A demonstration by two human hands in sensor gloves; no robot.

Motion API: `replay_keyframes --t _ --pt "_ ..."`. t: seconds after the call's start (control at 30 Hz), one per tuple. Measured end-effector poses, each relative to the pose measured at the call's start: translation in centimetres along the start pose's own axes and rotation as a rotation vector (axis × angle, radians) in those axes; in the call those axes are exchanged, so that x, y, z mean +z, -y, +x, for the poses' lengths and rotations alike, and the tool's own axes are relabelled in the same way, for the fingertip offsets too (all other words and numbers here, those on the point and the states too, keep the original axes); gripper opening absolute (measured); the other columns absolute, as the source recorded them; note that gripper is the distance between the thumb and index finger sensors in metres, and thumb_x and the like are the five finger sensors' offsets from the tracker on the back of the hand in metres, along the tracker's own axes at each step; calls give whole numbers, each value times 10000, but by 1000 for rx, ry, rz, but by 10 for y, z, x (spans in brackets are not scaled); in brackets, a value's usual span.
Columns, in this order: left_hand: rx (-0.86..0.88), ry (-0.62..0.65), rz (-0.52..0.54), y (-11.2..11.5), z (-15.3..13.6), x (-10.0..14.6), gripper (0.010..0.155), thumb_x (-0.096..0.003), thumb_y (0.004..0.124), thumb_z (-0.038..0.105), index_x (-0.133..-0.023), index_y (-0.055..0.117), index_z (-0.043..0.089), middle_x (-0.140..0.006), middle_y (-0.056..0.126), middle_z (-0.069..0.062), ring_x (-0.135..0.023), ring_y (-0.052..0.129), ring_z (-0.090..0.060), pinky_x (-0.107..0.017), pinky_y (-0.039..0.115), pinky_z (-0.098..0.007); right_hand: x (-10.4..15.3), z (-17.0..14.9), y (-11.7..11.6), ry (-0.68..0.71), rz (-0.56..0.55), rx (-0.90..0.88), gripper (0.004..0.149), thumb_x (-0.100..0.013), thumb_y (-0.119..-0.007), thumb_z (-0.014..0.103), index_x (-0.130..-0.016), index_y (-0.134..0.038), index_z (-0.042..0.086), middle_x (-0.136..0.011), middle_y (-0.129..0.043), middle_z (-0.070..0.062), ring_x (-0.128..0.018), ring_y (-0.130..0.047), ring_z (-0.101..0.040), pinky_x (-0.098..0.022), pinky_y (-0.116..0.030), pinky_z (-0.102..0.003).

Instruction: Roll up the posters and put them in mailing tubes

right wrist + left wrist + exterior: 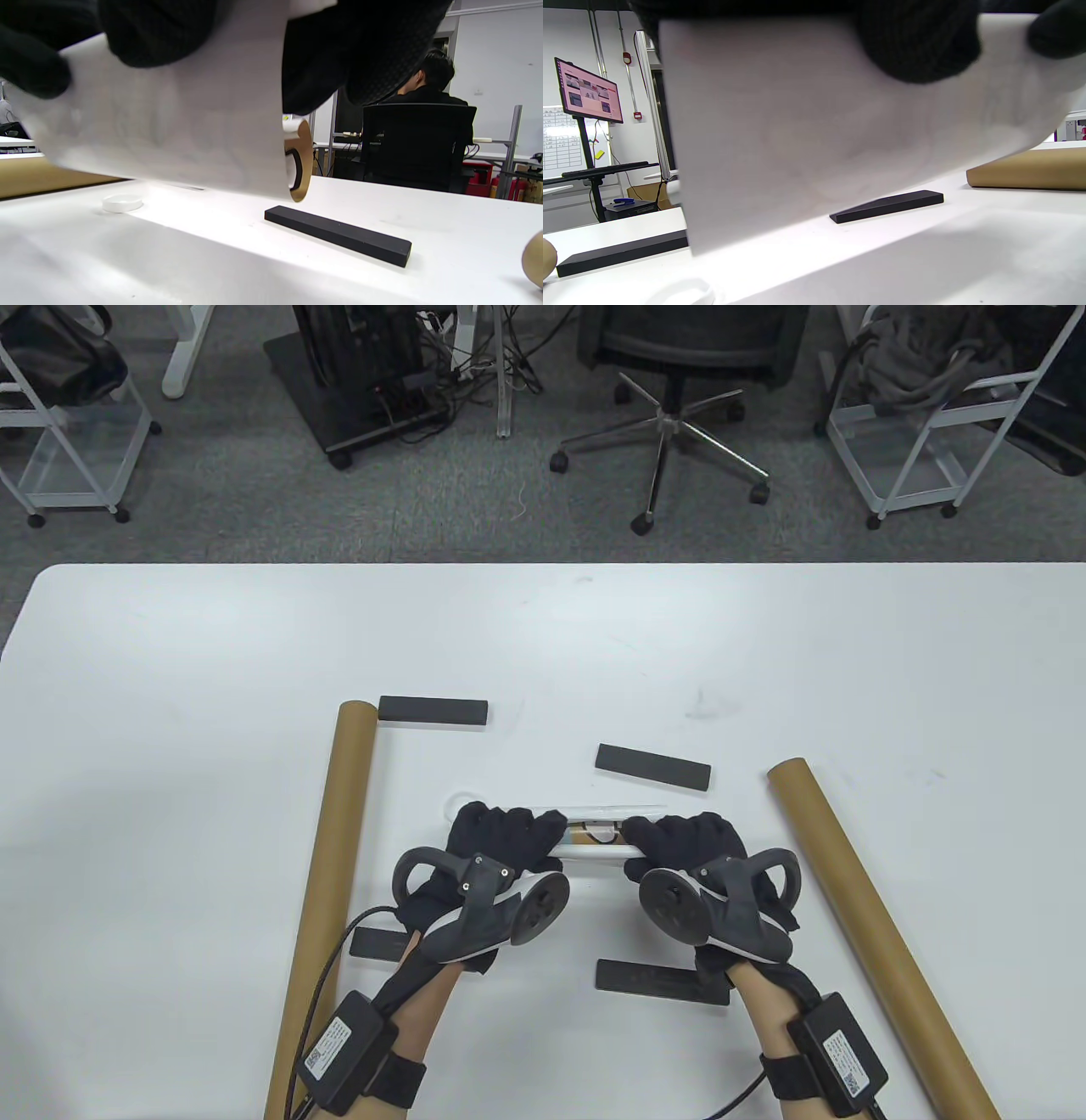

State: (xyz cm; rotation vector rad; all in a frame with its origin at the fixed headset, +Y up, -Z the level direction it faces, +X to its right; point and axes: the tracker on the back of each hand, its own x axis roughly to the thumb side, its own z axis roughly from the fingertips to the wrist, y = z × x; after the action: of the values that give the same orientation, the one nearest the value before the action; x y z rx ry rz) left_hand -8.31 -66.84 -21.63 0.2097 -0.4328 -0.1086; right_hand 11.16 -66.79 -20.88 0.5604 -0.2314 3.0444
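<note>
The person is working through the rolling step: a white poster (594,836) is being held as a loose roll in the near-middle of the white table (170,645), lifted just clear of the top in both wrist views. The left hand (501,836) is curling its fingers over the roll's left part, and the right hand (687,840) is gripping the right part in the same way; gloved fingertips (148,34) are pressing into the paper from above in the right wrist view. The roll's open end is showing a tan printed inside there, so the sheet is wound but not yet tight.

Two brown mailing tubes are lying on the table, one on each side of the hands: the left tube (327,882) running along the left, the right tube (874,925) angling off to the right, neither touching the poster. Four black weight bars are lying about, the far two (433,710) (652,767) beyond the roll and the near two (377,942) (653,982) partly under the forearms. A white end cap (122,202) is sitting on the table beyond the roll.

The next move probably calls for tightening the roll until it is narrower than a tube's mouth, then holding it with one hand while the other is fetching a tube. If the grip is slackening, the paper will likely be springing open.
</note>
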Motion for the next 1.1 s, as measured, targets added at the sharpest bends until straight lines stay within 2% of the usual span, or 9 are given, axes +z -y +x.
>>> replay_keyframes --t 0.1,0.13,0.23,0.37,0.47,0.6,0.67,0.87,1.1 --pt "-42 6 -3 0 3 0 518 -510 617 462 -1014 645 345 -875 879 104 -742 965 -167 -783 732 -496 0 -2 0 11 15 -28 535 -493 -646 404 -971 -679 167 -730 -864 -32 -536 -900 -292 -643 -707 -640" --pt "-24 7 4 -2 3 0 518 -510 615 467 -1012 646 344 -872 874 103 -726 955 -168 -779 734 -498 0 -3 0 0 30 -16 558 -483 -687 425 -978 -666 168 -734 -850 -28 -541 -889 -290 -648 -701 -641" --pt "-18 8 17 -4 5 1 528 -491 705 485 -999 655 348 -844 875 100 -683 938 -166 -771 736 -499 0 -3 -1 -8 14 29 562 -443 -748 435 -949 -675 202 -701 -851 14 -514 -900 -252 -639 -732 -614" --pt "-80 24 10 -3 6 1 464 -477 802 453 -927 708 388 -818 881 119 -672 946 -147 -767 752 -493 0 1 0 -17 25 14 483 -455 -720 423 -901 -722 237 -681 -872 22 -489 -917 -242 -626 -749 -601" --pt "-168 49 21 -3 8 3 412 -486 807 440 -891 734 418 -843 875 133 -714 948 -143 -777 752 -487 -1 3 -3 -14 52 -30 461 -464 -706 415 -886 -747 234 -685 -882 8 -499 -925 -258 -628 -740 -610" --pt "-107 35 -5 -1 7 2 416 -487 803 453 -899 748 431 -900 841 118 -778 919 -166 -787 731 -502 -1 0 -6 -22 58 -18 464 -457 -709 422 -881 -762 240 -763 -867 -24 -591 -919 -297 -644 -716 -628" --pt "-121 31 -4 -2 7 1 416 -488 798 461 -900 751 436 -918 806 94 -791 886 -185 -793 710 -517 0 -1 -6 -24 33 -22 467 -456 -713 423 -881 -771 240 -939 -723 -144 -751 -791 -415 -678 -598 -702" --pt "-173 44 24 -4 10 3 433 -479 796 474 -910 775 437 -872 831 98 -743 905 -165 -786 728 -509 0 2 -2 -18 14 22 469 -439 -731 413 -868 -790 232 -792 -782 -60 -623 -840 -330 -665 -652 -666" --pt "-127 45 0 -2 7 2 492 -467 810 487 -949 786 392 -846 872 105 -716 942 -153 -765 769 -467 0 2 -2 -13 67 36 541 -435 -725 416 -936 -730 212 -753 -812 -28 -608 -872 -301 -666 -670 -653"
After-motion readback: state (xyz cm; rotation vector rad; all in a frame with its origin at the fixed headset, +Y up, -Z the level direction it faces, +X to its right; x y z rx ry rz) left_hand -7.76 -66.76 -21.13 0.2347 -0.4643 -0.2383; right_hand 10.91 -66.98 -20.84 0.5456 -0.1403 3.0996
